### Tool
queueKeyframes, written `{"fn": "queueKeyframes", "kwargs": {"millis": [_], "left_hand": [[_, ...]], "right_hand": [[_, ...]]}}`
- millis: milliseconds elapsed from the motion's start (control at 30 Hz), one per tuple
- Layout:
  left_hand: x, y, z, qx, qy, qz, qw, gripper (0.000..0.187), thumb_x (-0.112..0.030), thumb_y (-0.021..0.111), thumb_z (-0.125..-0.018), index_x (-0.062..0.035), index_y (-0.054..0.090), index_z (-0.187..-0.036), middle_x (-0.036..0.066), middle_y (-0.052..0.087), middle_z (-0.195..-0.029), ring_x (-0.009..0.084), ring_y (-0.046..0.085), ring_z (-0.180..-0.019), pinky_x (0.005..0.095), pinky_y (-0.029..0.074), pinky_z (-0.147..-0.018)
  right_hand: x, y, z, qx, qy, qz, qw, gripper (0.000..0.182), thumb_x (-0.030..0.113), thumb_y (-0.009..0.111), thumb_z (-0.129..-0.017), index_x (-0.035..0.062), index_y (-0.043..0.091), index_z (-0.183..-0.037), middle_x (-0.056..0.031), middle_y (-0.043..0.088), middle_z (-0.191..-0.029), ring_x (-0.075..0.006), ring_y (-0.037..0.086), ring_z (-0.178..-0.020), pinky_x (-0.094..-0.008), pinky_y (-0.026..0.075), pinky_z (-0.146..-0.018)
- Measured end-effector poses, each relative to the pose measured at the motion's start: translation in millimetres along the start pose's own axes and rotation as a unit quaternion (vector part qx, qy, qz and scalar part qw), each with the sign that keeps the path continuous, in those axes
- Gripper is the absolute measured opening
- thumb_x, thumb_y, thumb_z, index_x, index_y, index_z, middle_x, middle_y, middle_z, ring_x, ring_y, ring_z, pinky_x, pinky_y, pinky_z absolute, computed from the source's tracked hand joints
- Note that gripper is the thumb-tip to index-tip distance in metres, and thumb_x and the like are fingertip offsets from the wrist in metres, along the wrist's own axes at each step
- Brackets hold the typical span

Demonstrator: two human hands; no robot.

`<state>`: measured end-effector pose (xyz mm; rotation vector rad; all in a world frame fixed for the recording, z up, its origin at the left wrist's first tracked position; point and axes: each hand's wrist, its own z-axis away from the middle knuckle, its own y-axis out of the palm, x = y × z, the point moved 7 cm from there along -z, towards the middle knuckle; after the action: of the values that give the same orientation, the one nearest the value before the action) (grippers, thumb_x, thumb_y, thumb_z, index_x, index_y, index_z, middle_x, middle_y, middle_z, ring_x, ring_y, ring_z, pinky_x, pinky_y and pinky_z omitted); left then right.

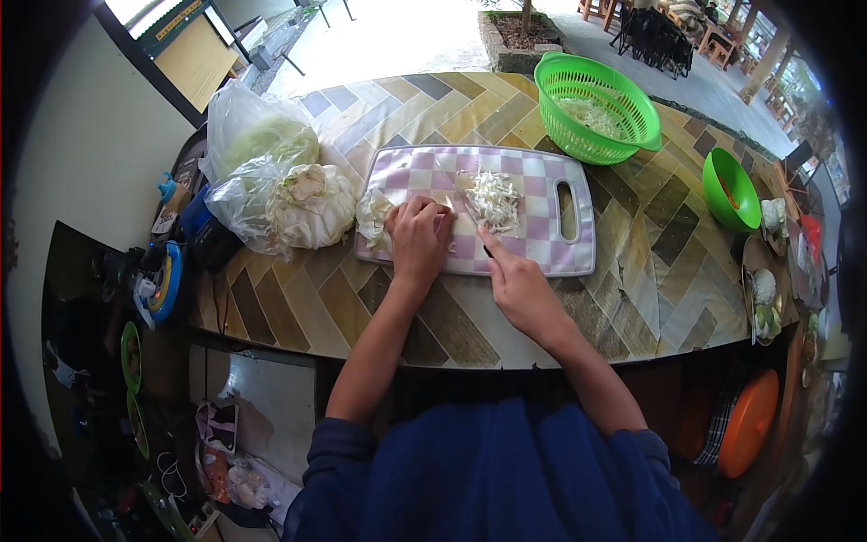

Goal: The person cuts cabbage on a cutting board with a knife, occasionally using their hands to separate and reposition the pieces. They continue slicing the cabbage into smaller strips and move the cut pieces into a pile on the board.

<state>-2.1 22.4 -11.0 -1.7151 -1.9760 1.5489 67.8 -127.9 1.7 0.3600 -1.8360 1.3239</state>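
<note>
A checkered pink-and-white cutting board lies on the tiled table in front of me. My right hand is closed round the dark handle of a knife, whose blade points up and left over the board. My left hand rests with curled fingers on the board, pressing on something mostly hidden under them, likely cabbage. A pale cabbage piece sits just left of those fingers. Right of the blade is a small heap of shredded cabbage.
Left of the board stand a cabbage head and a clear plastic bag with more cabbage. A green colander holding shreds stands at the back right, and a green bowl farther right. An orange lid-like object is below.
</note>
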Motion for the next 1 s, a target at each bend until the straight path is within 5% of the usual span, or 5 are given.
{"fn": "queueKeyframes", "kwargs": {"millis": [633, 1000], "left_hand": [[1, 0, 0, -0.005, -0.001, -0.002, 1.0, 0.02, -0.023, 0.06, -0.088, -0.0051, 0.068, -0.089, 0.009, 0.063, -0.1, 0.0285, 0.057, -0.103, 0.0431, 0.03, -0.102], [0, -1, -1, 0.011, -0.009, 0.001, 1.0, 0.018, -0.022, 0.062, -0.088, -0.006, 0.069, -0.088, 0.008, 0.063, -0.099, 0.0286, 0.057, -0.102, 0.0428, 0.03, -0.102]], "right_hand": [[13, 2, 22, 0.037, 0.003, 0.038, 0.999, 0.05, 0.015, 0.046, -0.099, 0.0141, 0.038, -0.149, -0.0255, 0.062, -0.088, -0.0438, 0.063, -0.081, -0.0514, 0.049, -0.075], [5, 22, -12, 0.046, 0.014, 0.033, 0.998, 0.052, 0.012, 0.046, -0.098, 0.0068, 0.036, -0.148, -0.0289, 0.062, -0.088, -0.0459, 0.062, -0.08, -0.0521, 0.049, -0.076]]}}
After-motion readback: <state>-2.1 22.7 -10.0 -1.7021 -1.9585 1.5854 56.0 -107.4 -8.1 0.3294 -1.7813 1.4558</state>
